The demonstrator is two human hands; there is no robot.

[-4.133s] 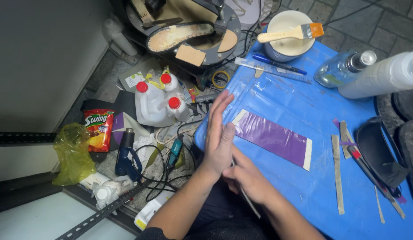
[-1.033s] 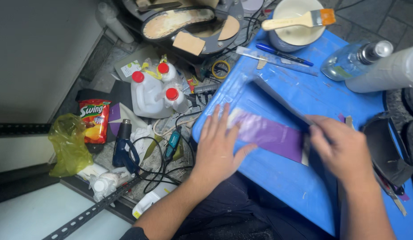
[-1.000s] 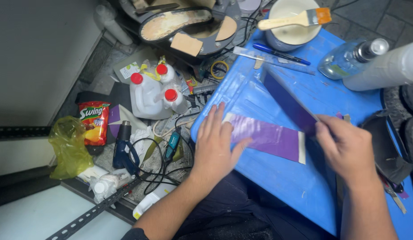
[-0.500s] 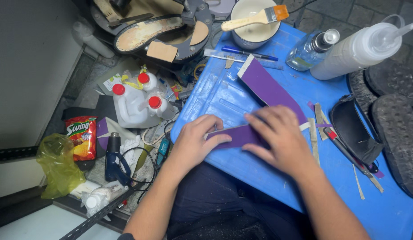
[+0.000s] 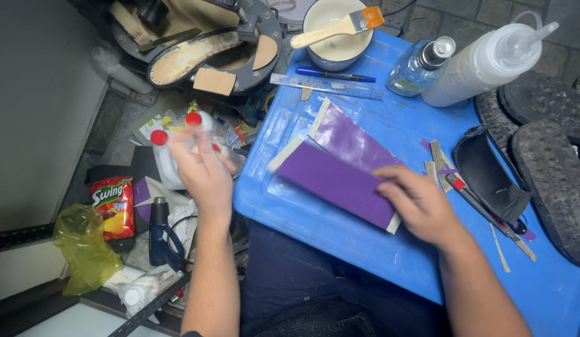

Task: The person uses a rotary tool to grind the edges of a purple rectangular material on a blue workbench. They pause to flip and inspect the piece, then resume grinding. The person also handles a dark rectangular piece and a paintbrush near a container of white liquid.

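My right hand (image 5: 421, 203) grips the near right end of a purple sheet (image 5: 334, 183) with a pale underside, lifted a little over the blue plastic board (image 5: 340, 234). A second purple strip (image 5: 349, 138) lies flat on the board just behind it. My left hand (image 5: 202, 171) is off the board to the left, blurred, fingers spread, holding nothing, above the white red-capped bottles (image 5: 168, 153).
At the board's far edge stand a white bowl (image 5: 337, 43) with a paintbrush (image 5: 337, 26), a blue pen (image 5: 335, 75), a clear ruler (image 5: 327, 87), a glass bottle (image 5: 421, 65) and a squeeze bottle (image 5: 486, 62). Black soles (image 5: 546, 162) lie right. A snack bag (image 5: 112, 206) lies left.
My left hand has left the purple sheet and swung out to the left. My right hand has taken the sheet by its end and raised it off the board.
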